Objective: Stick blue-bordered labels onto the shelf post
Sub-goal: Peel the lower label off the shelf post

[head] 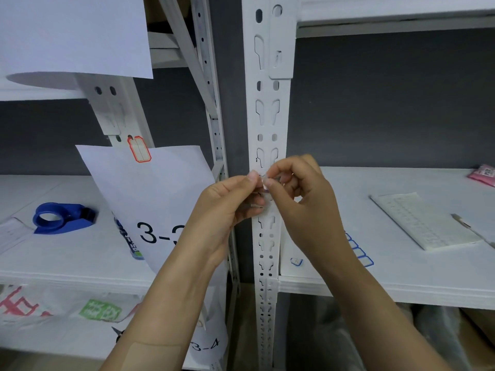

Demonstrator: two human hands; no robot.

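A white slotted shelf post runs up the middle of the view. My left hand and my right hand meet in front of it at mid height, fingertips pinched together on a small label that is mostly hidden by the fingers. A sheet of blue-bordered labels lies on the right shelf, partly under my right forearm. One loose blue-bordered label lies near the shelf's front edge by the post.
A red-bordered label holds a paper sign marked 3-3 to the left post. A blue tape dispenser sits on the left shelf. A white label sheet and a pink packet lie on the right shelf.
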